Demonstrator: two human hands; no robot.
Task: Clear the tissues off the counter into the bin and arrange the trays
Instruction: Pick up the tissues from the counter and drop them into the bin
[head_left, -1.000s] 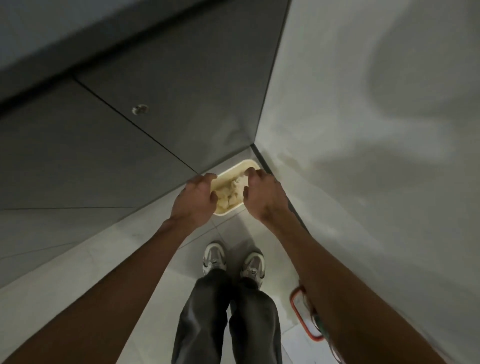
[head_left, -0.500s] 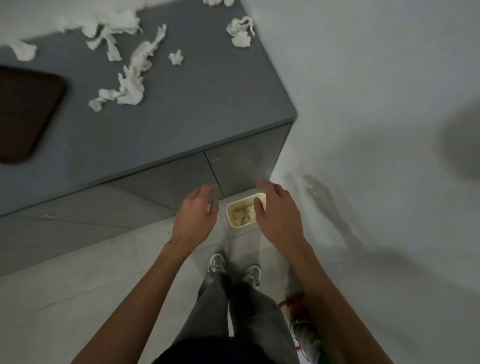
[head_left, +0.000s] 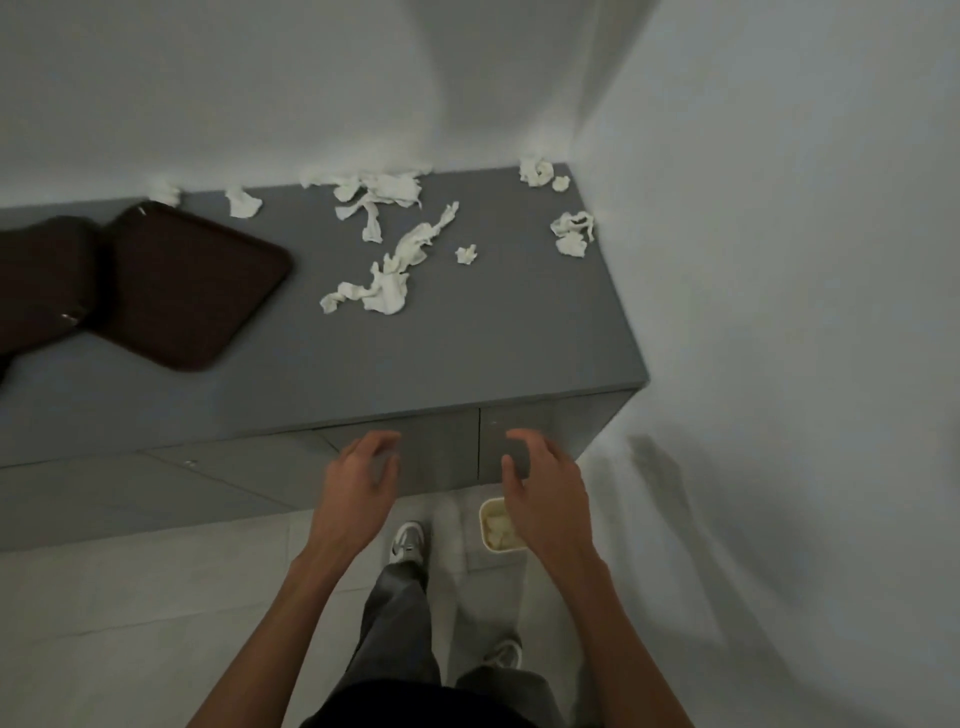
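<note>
Several crumpled white tissues lie on the grey counter (head_left: 467, 343): a long twisted bunch (head_left: 387, 283) in the middle, a spread (head_left: 379, 189) by the back wall, and clumps (head_left: 571, 234) at the right end. Two dark brown trays sit at the left, one (head_left: 192, 280) overlapping the other (head_left: 36, 280). A small cream bin (head_left: 493, 525) with tissues inside stands on the floor by the cabinet, partly hidden behind my right hand (head_left: 545, 488). My left hand (head_left: 358, 483) and right hand hover empty in front of the cabinet doors, fingers loosely curved.
White walls close in behind the counter and along the right side, forming a corner. The cabinet front (head_left: 441, 452) has flat grey doors. My legs and shoes (head_left: 408, 540) stand on the pale tiled floor below.
My view rose from the floor and bin up to the counter. Both hands lifted away from the bin and now hang empty in front of the cabinet.
</note>
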